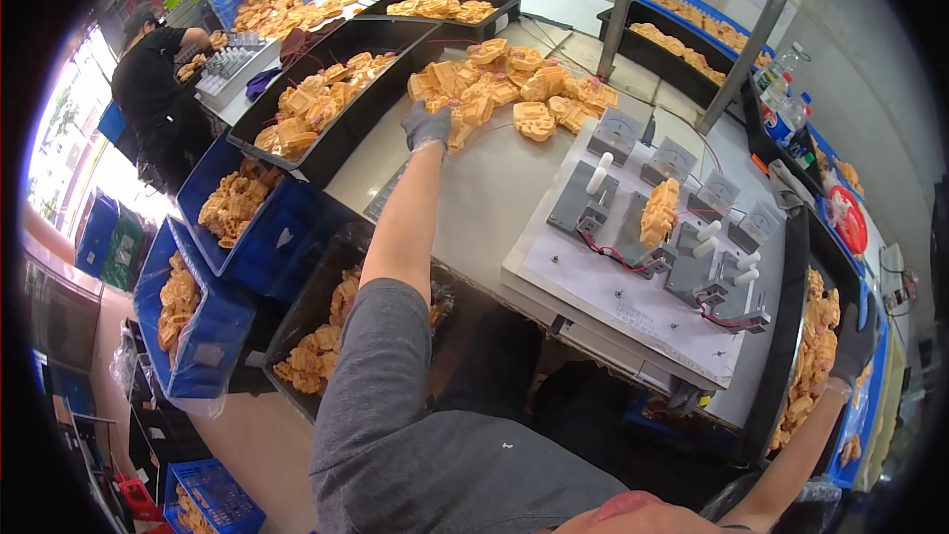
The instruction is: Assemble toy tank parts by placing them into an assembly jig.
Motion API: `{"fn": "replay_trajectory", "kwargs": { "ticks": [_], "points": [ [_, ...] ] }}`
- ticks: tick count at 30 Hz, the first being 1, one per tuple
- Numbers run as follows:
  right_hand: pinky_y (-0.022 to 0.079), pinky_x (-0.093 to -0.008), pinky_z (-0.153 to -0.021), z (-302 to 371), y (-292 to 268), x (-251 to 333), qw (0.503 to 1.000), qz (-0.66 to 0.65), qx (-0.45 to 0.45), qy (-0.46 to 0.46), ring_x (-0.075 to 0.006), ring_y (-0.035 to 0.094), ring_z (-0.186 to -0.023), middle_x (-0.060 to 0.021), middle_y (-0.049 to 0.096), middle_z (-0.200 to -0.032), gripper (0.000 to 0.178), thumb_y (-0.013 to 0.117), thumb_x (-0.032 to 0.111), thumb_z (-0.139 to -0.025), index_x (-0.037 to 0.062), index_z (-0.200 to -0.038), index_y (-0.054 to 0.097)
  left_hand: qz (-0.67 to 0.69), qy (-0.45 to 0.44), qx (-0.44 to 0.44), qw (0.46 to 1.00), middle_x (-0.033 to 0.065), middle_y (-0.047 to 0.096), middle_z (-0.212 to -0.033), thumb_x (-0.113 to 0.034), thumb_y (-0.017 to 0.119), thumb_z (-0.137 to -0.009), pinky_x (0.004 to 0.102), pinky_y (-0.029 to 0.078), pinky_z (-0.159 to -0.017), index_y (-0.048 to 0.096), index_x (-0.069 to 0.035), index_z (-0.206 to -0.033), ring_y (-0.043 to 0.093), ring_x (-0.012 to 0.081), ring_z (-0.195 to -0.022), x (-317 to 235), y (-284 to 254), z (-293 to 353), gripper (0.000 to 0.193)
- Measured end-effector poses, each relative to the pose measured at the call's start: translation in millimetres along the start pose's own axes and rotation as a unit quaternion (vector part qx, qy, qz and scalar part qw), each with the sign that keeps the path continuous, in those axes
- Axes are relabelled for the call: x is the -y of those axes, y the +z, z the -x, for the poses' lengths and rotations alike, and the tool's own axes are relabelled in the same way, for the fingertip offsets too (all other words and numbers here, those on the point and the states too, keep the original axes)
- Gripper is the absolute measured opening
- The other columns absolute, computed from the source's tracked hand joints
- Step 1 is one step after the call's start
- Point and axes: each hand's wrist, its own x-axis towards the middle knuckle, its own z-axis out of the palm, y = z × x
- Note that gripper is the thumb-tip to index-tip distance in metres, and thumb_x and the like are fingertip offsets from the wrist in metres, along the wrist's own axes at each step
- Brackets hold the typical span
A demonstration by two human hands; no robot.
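My left hand (427,126), in a grey glove, is stretched far forward to the near edge of a pile of orange plastic parts (514,89) on the grey table (474,208). Its fingers curl over one orange part (459,134). My right hand (854,341), also gloved, hangs low at the right above a long black tray (791,336) filled with orange parts (816,356), and I see nothing in it. Between the hands lies a white test board (633,287) with grey clamps and small meters. One orange part (659,213) sits on it.
Black trays (326,99) and blue crates (247,227) of orange parts line the left side and the back. Two metal posts (621,0) rise behind the pile. Bottles (781,99) stand at the right. Another person (148,89) works at the far left.
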Motion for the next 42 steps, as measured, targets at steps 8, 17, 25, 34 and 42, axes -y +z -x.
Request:
{"fn": "replay_trajectory", "kwargs": {
  "ticks": [8,17,25,34,42],
  "points": [
    [0.047,-0.0281,-0.076,68,-78,91,0.987,-0.148,0.042,-0.045,-0.0186,0.056,-0.106,-0.0096,0.057,-0.122,0.035,0.059,0.006,-0.085,0.0026,-0.12,0.055,0.295,0.015,0.247,0.923,0.0096,0.063,-0.099,-0.015,0.062,-0.074,0.0265,0.046,-0.079,0.06,0.0,-0.109,0.059,0.0159,-0.086,7,-63,21,0.038],
    [0.044,-0.0222,-0.071,141,-11,128,0.888,-0.396,0.109,0.209,-0.0086,0.051,-0.083,-0.0046,0.057,-0.097,0.04,0.059,0.004,-0.084,0.003,-0.124,0.053,0.005,0.148,0.596,0.789,0.0066,0.062,-0.106,-0.014,0.061,-0.076,0.0302,0.044,-0.087,0.061,-0.004,-0.108,0.058,0.0185,-0.096,27,-109,49,0.034],
    [0.044,-0.0246,-0.078,161,13,161,0.848,-0.48,0.049,0.219,-0.012,0.053,-0.089,-0.006,0.056,-0.101,0.047,0.06,0.006,-0.084,0.0023,-0.129,0.046,-0.199,0.099,0.102,0.97,0.0251,0.046,-0.121,-0.056,0.06,-0.071,0.0487,0.033,-0.097,0.047,-0.008,-0.126,0.035,0.0404,-0.121,15,-89,155,0.074],
    [0.046,-0.0202,-0.061,160,10,183,0.803,-0.571,0.03,0.168,-0.0079,0.056,-0.081,-0.0028,0.056,-0.095,0.041,0.062,0.004,-0.081,0.0049,-0.121,0.053,0.325,0.045,0.171,0.929,0.0157,0.058,-0.107,-0.013,0.063,-0.078,0.0333,0.053,-0.073,0.045,0.001,-0.121,0.061,0.0251,-0.09,25,-82,135,0.048],
    [0.045,-0.0192,-0.06,165,3,156,0.615,-0.726,0.101,0.291,-0.0062,0.053,-0.077,-0.0016,0.056,-0.091,0.038,0.061,-0.001,-0.076,0.0012,-0.113,0.051,0.415,0.115,0.531,0.73,0.0137,0.054,-0.117,-0.017,0.055,-0.089,0.0297,0.046,-0.09,0.039,0.002,-0.131,0.057,0.0213,-0.103,-194,-92,314,0.049]
  ]
}}
